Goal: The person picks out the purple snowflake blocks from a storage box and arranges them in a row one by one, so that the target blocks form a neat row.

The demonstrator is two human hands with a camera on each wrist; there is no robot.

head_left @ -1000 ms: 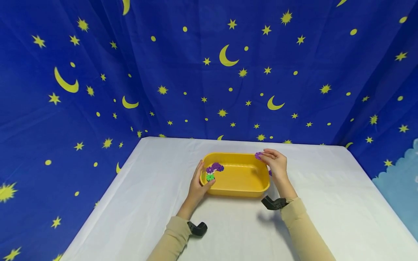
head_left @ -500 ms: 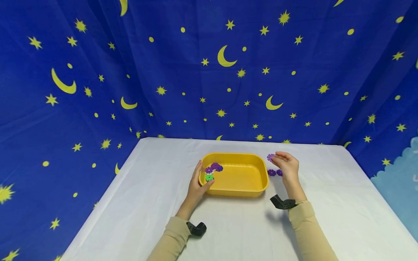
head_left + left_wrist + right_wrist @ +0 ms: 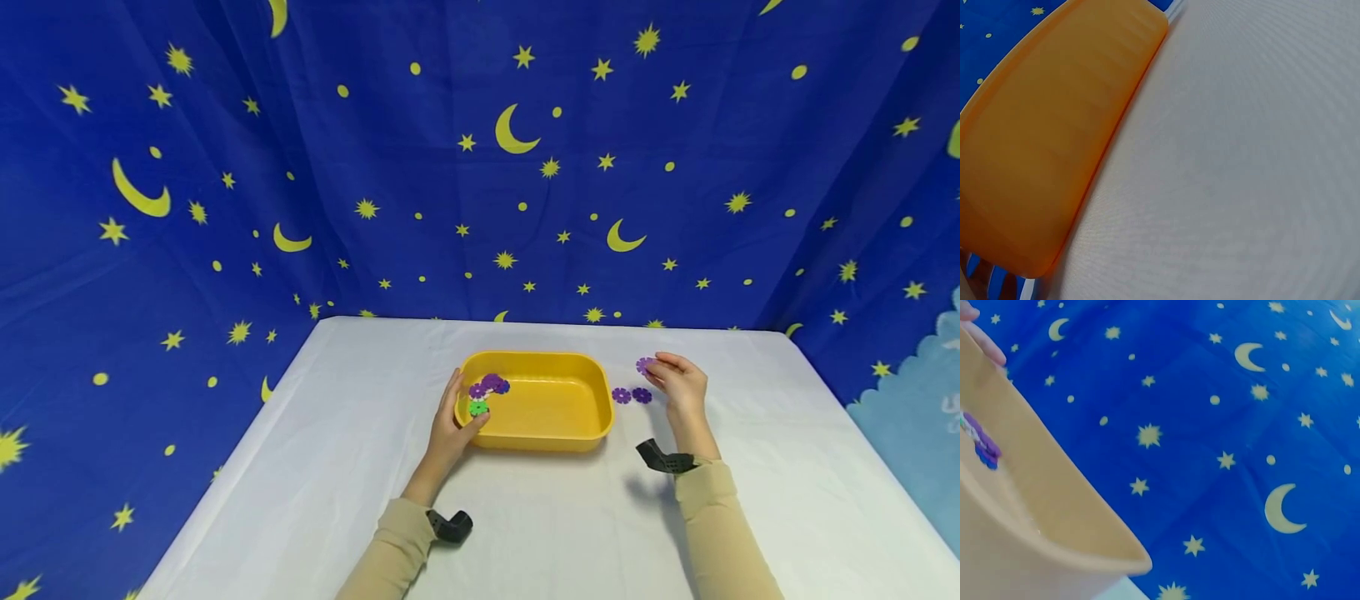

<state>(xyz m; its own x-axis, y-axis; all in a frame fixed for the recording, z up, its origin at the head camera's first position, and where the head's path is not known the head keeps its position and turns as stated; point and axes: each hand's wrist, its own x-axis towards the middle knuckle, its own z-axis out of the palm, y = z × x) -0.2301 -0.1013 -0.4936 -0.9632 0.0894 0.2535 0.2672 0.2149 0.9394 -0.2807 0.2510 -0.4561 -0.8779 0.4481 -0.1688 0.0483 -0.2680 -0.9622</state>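
Observation:
A yellow plastic tub (image 3: 555, 444) stands on the table, its outer wall (image 3: 1054, 125) filling the left of the left wrist view. My left hand (image 3: 447, 433) grips its left end, thumb over the rim and fingers along the outside. Inside, near that thumb, lie several purple flower-shaped discs (image 3: 491, 382) and a green disc (image 3: 478, 408). To the right of the tub, my right hand (image 3: 684, 390) pinches a light purple notched disc (image 3: 644, 366) above the table. Just below it, two purple discs (image 3: 621, 396) lie side by side on the cloth.
White cloth covers the table (image 3: 555, 525). A blue curtain (image 3: 420, 167) with yellow stars and moons hangs behind and at both sides. Black wrist cameras (image 3: 450, 527) sit on both wrists, over beige sleeves.
My right hand has moved right from the tub's far right corner, carrying the light purple disc out past the rim. Two discs on the table have come into sight. My left hand keeps its place.

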